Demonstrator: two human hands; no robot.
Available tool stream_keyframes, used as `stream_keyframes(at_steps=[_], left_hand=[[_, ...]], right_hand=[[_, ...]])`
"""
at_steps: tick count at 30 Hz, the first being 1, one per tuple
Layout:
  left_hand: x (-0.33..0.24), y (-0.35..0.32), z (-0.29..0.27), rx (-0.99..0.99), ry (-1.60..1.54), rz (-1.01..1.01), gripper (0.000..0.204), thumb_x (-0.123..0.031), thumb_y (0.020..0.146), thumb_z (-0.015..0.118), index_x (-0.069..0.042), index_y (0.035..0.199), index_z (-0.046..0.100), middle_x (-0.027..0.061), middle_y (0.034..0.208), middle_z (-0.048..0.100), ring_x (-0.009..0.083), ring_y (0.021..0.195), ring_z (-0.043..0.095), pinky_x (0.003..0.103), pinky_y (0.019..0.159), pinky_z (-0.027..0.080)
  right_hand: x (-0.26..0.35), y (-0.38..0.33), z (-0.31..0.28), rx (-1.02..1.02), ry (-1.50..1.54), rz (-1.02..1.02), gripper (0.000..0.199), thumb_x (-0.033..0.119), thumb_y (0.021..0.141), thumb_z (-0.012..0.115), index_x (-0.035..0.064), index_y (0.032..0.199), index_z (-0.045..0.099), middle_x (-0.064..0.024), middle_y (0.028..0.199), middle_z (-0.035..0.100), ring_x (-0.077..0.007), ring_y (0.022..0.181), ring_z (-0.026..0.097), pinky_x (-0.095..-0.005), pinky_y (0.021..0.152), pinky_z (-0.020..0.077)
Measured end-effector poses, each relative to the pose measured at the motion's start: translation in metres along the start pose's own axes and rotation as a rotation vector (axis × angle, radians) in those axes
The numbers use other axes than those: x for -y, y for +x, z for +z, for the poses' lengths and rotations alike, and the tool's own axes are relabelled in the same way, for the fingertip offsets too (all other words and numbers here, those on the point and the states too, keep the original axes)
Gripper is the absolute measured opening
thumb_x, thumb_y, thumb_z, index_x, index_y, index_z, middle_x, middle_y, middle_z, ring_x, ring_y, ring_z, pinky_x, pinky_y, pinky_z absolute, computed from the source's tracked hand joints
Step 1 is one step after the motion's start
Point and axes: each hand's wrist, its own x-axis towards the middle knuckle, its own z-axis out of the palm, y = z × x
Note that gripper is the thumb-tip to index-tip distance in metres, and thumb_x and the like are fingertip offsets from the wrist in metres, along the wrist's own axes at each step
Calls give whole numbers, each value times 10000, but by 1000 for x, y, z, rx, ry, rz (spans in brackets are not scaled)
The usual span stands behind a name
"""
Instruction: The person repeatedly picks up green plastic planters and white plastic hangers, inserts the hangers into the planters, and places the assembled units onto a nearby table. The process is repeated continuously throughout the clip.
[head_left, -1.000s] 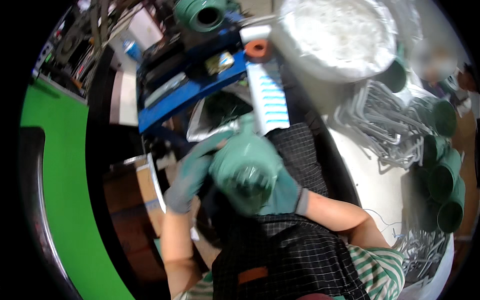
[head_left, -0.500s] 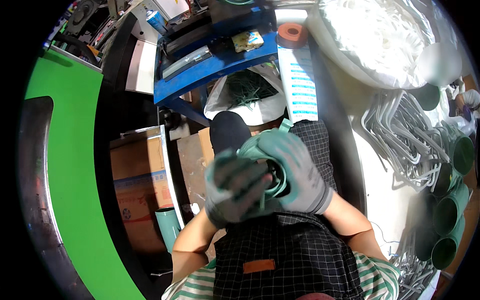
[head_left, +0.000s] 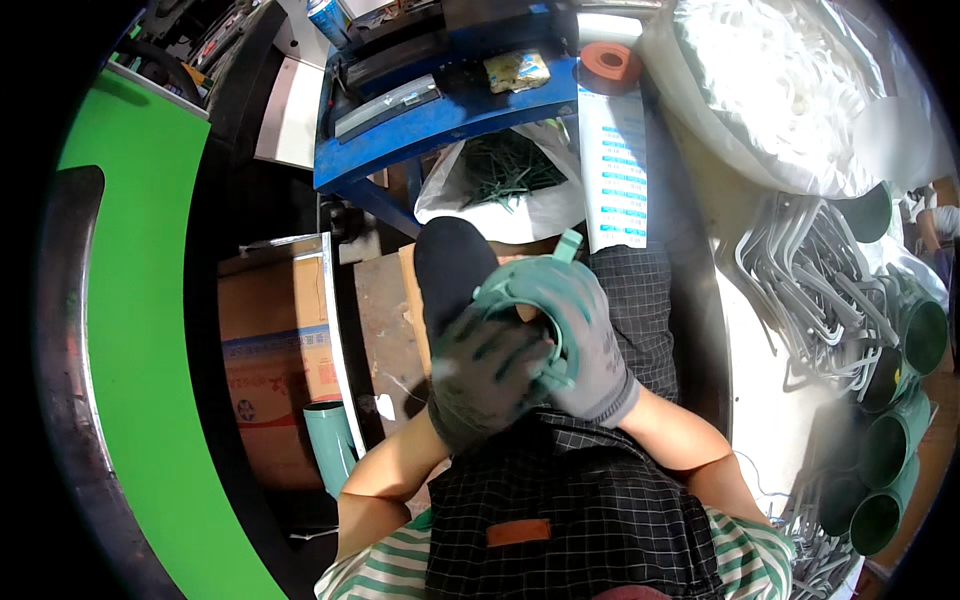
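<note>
You have a green ring-shaped plastic fitting (head_left: 530, 300) held over your lap, just above your checked apron (head_left: 570, 510). Both hands are together on it. Your right hand (head_left: 590, 345), in a grey glove, wraps the ring's right side with the fingers curled over the rim. Your left hand (head_left: 485, 375), in a darker glove, presses against the lower left of the ring, fingers spread over its face. Both are clamped on the fitting, so neither is free.

It looks like you are working the ring between your palms, seating or turning a part of it. The next move seems to call for a firm hold with the right hand while the left pushes or twists; what sits inside the ring is hidden by your fingers.

Just beyond the fitting is your dark shoe (head_left: 450, 265), and past it a white bag (head_left: 500, 200) holding thin dark green pieces. A blue shelf (head_left: 440, 125) with tools and an orange tape roll (head_left: 610, 62) stands further out. To your right, the bench (head_left: 770, 400) carries a heap of bent grey metal brackets (head_left: 820, 290), a row of green tubes (head_left: 890, 450) along its edge, and a big clear bag of white parts (head_left: 780, 80). To your left sit a cardboard box (head_left: 275, 350) and another green tube (head_left: 330, 445) standing on the floor. Nothing blocks your hands, though the brackets crowd the bench.
</note>
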Motion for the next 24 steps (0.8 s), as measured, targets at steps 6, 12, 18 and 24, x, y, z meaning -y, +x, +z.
stream_keyframes(at_steps=[6, 12, 18, 24], left_hand=[[38, 35, 23, -518, 327, -64, 906, -415, 762, 912, -32, 1448, 462, 262, 1419, 524, 451, 1236, 583, 582, 1093, 448], [36, 34, 35, -386, 420, -6, 908, -438, 787, 905, 115, 1382, 499, 267, 1313, 583, 434, 1159, 648, 527, 980, 549], [-2, 14, 45, -303, -51, -138, 815, -500, 888, 784, -16, 1466, 473, 176, 1303, 609, 343, 1172, 657, 452, 983, 559], [5, 11, 53, -216, -72, -113, 826, -429, 820, 871, -39, 1434, 480, 161, 1328, 634, 347, 1138, 693, 464, 1004, 561]], right_hand=[[-31, 67, 11, -177, -5, -128, 720, 297, 753, 860, 166, 1416, 613, -163, 1451, 536, -413, 1380, 473, -551, 1169, 357], [-23, 65, -19, -148, -53, -186, 847, 323, 697, 897, 118, 1456, 581, -187, 1462, 549, -421, 1370, 504, -532, 1155, 397], [-26, 8, -104, 184, 396, 128, 567, 211, 785, 903, 69, 1295, 701, -153, 1332, 666, -319, 1276, 624, -433, 1099, 487], [-38, 37, -198, -459, -286, 247, 114, 121, 868, 784, 28, 927, 755, -97, 986, 739, -215, 882, 702, -349, 802, 554]])
